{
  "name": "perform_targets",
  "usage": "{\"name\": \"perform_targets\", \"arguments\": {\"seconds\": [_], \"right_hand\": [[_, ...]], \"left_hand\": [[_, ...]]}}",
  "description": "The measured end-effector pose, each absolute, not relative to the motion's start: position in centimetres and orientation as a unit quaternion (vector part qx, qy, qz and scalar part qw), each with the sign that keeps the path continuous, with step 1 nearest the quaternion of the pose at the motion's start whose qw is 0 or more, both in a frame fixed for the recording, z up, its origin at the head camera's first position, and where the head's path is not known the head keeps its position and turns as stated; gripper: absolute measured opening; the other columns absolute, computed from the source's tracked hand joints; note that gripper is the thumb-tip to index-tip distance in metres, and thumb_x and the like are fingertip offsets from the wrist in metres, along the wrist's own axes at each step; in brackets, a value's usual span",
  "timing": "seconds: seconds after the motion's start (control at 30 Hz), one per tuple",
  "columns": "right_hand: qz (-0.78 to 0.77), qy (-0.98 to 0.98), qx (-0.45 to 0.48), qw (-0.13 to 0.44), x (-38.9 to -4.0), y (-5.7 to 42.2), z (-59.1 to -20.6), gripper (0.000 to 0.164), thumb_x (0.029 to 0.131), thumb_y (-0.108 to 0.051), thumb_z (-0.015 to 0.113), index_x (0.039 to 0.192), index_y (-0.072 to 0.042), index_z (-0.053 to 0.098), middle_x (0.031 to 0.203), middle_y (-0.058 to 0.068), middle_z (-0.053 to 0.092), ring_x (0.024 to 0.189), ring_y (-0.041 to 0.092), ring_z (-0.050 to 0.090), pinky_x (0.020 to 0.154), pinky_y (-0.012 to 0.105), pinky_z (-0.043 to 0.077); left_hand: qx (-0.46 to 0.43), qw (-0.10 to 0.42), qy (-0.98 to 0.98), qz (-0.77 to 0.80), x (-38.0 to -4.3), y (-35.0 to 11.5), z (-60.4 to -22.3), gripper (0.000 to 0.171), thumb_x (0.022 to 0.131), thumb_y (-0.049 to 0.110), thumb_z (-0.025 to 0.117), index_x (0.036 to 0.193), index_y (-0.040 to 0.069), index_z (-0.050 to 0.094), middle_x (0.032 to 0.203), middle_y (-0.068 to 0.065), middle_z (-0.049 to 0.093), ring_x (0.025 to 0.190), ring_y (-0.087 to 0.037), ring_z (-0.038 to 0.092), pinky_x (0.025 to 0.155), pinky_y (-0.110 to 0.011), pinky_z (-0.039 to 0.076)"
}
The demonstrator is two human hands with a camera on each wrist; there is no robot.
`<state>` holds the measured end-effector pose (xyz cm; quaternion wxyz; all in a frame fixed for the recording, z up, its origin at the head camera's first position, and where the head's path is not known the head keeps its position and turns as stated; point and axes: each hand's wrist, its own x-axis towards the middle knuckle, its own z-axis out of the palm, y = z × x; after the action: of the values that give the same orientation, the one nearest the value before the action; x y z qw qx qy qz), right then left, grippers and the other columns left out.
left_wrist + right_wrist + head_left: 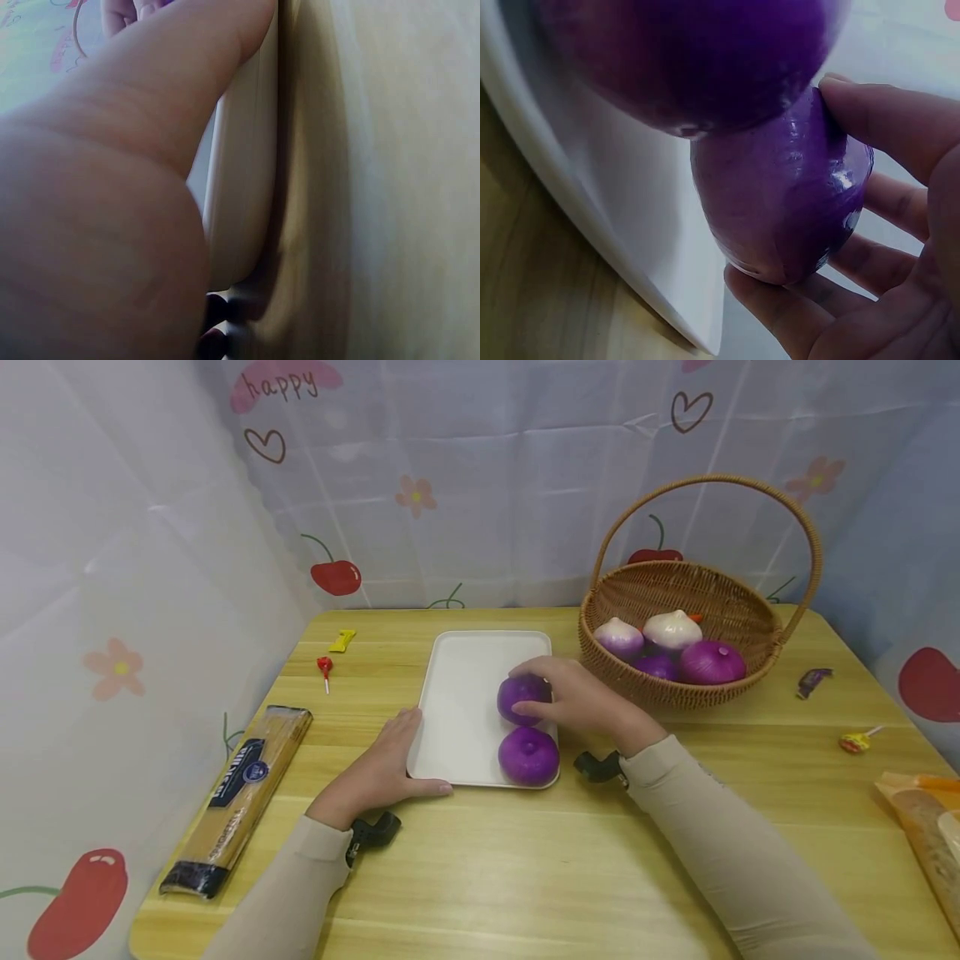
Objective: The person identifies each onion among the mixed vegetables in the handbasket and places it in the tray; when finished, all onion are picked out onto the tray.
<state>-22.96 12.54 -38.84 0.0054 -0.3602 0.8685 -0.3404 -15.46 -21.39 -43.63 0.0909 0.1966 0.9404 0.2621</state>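
My right hand (573, 695) grips a purple onion (780, 195) at the right side of the white tray (461, 710), thumb and fingers round it. A second purple onion (528, 757) lies in the tray's near right corner, up against the first; in the right wrist view it covers part of the gripped one. My left hand (381, 768) rests against the tray's near left corner, fingers laid along the left side and thumb along the front edge. The left wrist view shows the hand and thumb over the tray's side wall (244, 165).
A wicker basket (675, 693) with a tall handle holds several purple and whitish bulbs at the back right. A spaghetti pack (240, 802), a red lollipop (324, 665) and a yellow candy (342, 641) lie left. Another lollipop (855, 742), a dark-wrapped candy (813, 682) and an orange bag (918, 827) lie right.
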Motion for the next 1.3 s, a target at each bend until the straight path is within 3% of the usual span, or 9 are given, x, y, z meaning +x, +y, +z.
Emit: {"name": "perform_targets", "arguments": {"seconds": [1.3], "right_hand": [[-0.315, 0.877, -0.360, 0.038, -23.27, 13.37, -39.25, 0.053, 0.098, -0.028, 0.080, 0.139, 0.001, 0.064, 0.135, 0.009, 0.066, 0.127, 0.024, 0.059, 0.112, 0.044, 0.044]], "left_hand": [[0.199, 0.094, 0.938, 0.267, -15.48, -21.54, -43.67, 0.139, 0.078, 0.072, 0.082, 0.166, -0.005, 0.008, 0.172, -0.022, 0.008, 0.158, -0.038, 0.004, 0.126, -0.053, 0.010]]}}
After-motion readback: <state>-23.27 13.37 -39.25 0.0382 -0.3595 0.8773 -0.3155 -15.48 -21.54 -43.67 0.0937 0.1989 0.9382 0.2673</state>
